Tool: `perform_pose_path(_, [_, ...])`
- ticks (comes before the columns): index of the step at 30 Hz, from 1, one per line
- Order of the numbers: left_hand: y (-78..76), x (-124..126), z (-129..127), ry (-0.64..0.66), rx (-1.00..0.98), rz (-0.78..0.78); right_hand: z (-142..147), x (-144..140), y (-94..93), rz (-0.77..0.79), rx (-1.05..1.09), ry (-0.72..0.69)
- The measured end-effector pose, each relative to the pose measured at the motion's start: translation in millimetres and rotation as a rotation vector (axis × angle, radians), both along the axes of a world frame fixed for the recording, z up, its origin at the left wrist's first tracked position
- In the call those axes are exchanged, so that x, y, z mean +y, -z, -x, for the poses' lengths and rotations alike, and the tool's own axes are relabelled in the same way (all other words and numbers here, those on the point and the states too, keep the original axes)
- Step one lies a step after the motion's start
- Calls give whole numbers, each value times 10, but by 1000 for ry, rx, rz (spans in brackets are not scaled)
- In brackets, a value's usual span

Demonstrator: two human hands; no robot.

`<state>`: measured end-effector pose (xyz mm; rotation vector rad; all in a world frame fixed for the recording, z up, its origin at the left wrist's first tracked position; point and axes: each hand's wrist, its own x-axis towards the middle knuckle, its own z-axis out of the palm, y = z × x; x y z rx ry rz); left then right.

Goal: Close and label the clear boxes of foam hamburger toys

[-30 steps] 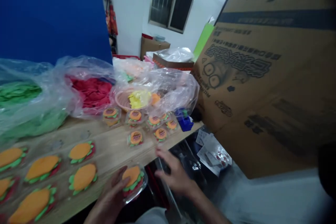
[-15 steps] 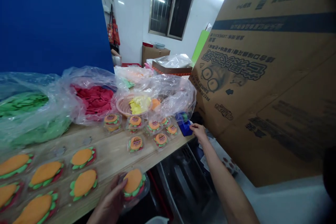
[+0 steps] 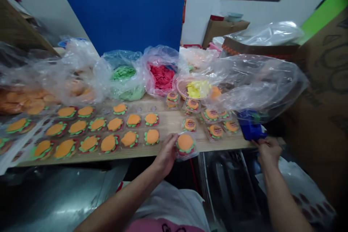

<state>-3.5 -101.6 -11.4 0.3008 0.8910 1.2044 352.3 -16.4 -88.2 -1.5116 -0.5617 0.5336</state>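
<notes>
My left hand (image 3: 168,154) grips the side of a clear plastic box with a toy-like burger (image 3: 186,144) inside, its orange bun over green and red layers. The box is held at the table's front edge. At the right end of the table, my right hand (image 3: 269,148) has its fingers pinched together against the front of a blue tape dispenser (image 3: 248,125). What lies between those fingertips is too small to make out. Several boxed burgers with printed labels (image 3: 215,130) stand between the two hands. Left of my left hand are rows of boxed burgers without labels (image 3: 109,143).
Behind the rows stand plastic bags of green pieces (image 3: 123,74) and red pieces (image 3: 162,77). A basket (image 3: 182,88) holds yellow pieces. Clear plastic film (image 3: 261,76) drapes near the dispenser. A big cardboard box (image 3: 323,108) rises at the right. A dark container (image 3: 227,181) sits below the table edge.
The view has swung left and shows more of the table. My left hand still holds the boxed burger, now at the table edge. My right hand stays at the tape dispenser, its wrist turned.
</notes>
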Motion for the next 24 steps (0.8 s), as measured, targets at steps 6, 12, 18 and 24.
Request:
perform_pose_path(6, [55, 24, 52, -44, 46, -97, 432, -273, -41, -26, 74, 78])
perform_pose_path(12, [43, 53, 92, -65, 43, -97, 1562, -677, -374, 13, 316, -490])
perform_pose_path(18, [2, 7, 154, -103, 94, -178, 2174, -865, -597, 88, 419, -827])
perform_pose_path(24, [52, 23, 197, -173, 103, -178, 2394, -971, -640, 129, 380, -982])
